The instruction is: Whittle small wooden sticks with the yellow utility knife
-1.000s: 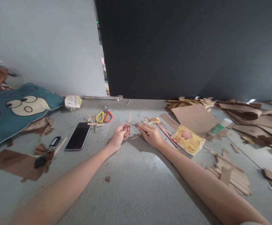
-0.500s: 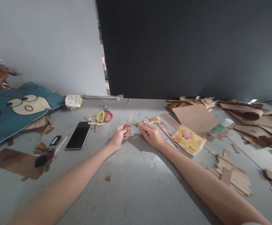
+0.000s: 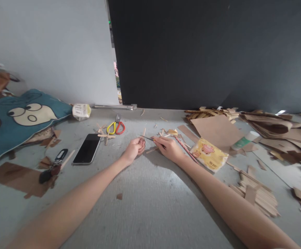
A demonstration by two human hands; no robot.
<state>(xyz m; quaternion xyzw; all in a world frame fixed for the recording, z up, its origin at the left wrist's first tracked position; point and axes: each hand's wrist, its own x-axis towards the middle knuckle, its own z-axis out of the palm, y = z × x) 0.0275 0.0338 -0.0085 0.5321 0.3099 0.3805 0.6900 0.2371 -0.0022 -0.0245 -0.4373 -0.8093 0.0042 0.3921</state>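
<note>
Around the table's middle my left hand (image 3: 134, 149) is closed, fingers pinching a wooden craft stick (image 3: 144, 131) that points upward. My right hand (image 3: 168, 148) is closed on a slim dark tool (image 3: 148, 138) with a bit of yellow near the fingers; its exact kind is too small to tell. The tool's thin end reaches left to the stick at my left fingertips. Beneath, between the hands, another wooden stick (image 3: 151, 150) lies on the table. Left of my left hand are sticks joined in a star-like shape (image 3: 106, 136) and scissors (image 3: 116, 128) with yellow and red handles.
A phone (image 3: 87, 148), keys (image 3: 49, 173) and a blue cushion (image 3: 28, 121) lie to the left. On the right are a yellow tissue pack (image 3: 209, 155), a glue stick (image 3: 245, 140), brown cardboard (image 3: 218, 131) and a pile of wooden sticks (image 3: 259, 195).
Both hands keep nearly the same place and grip. The tool and stick have shifted only slightly at the fingertips.
</note>
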